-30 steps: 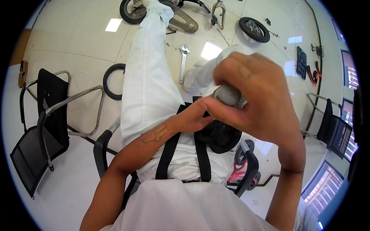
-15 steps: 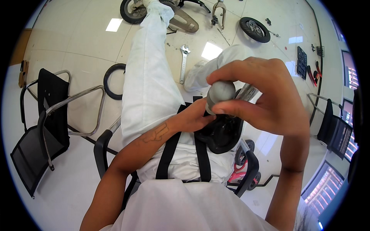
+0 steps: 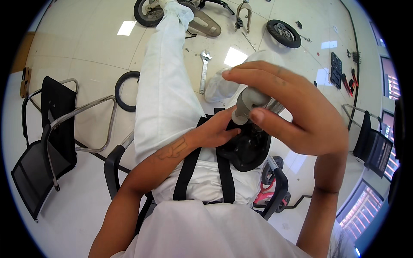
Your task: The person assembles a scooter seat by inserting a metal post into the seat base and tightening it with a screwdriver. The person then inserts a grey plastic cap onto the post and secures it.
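A black, hollow, moulded part (image 3: 245, 150), which looks like the underside of a saddle, rests on my lap with a shiny metal tube (image 3: 275, 105) beyond it. My left hand (image 3: 219, 129) grips its near left side; the thumb shows, and the other fingers are mostly hidden. Above it, a rounded grey handle (image 3: 251, 101) sits within the curl of my right hand (image 3: 297, 107). My right thumb lies against the handle, while the index finger stretches over and past it. Whatever the handle joins below is hidden.
An adjustable wrench (image 3: 204, 71) and a tyre (image 3: 122, 92) lie on the tiled floor. Farther off are a wheel (image 3: 284, 33), a fork (image 3: 244, 15), a tool case (image 3: 336, 71) and pliers (image 3: 346, 84). A black chair (image 3: 60, 124) stands left, another (image 3: 374, 148) right.
My right hand has loosened from a pinch: the index finger has straightened outward and the thumb has slid right. The grey handle has tipped slightly right. My left hand has stayed in place.
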`<action>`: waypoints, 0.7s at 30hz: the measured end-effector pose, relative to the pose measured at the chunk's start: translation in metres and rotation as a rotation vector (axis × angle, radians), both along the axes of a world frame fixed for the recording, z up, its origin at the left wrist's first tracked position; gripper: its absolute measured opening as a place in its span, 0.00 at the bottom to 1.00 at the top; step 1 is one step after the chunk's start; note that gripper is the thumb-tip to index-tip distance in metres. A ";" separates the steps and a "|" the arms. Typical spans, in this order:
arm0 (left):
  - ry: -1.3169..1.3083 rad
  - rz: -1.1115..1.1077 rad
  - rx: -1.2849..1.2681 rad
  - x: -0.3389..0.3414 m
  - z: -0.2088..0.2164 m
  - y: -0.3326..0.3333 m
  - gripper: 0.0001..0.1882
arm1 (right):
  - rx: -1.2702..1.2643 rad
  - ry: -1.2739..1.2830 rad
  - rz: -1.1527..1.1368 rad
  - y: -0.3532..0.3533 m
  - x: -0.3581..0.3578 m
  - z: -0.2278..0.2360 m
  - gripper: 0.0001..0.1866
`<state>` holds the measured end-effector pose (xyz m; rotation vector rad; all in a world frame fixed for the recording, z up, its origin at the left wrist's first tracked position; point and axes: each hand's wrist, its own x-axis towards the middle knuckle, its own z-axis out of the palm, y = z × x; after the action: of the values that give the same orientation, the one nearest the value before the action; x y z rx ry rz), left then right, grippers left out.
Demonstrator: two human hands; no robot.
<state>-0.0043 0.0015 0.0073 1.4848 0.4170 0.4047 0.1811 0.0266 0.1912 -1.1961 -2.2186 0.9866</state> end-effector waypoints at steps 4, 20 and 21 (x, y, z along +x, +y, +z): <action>0.044 -0.017 0.006 0.000 0.005 0.002 0.36 | -0.158 0.208 0.141 0.010 0.017 -0.010 0.21; 0.081 -0.007 -0.093 -0.003 0.002 0.000 0.24 | 0.016 -0.046 -0.033 0.000 -0.008 0.001 0.18; 0.084 -0.017 -0.090 -0.003 -0.001 0.000 0.24 | 0.030 -0.057 -0.051 -0.002 -0.009 0.000 0.18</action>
<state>-0.0078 0.0014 0.0063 1.4207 0.4830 0.3065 0.1720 0.0247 0.1914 -1.2764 -2.2271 0.9071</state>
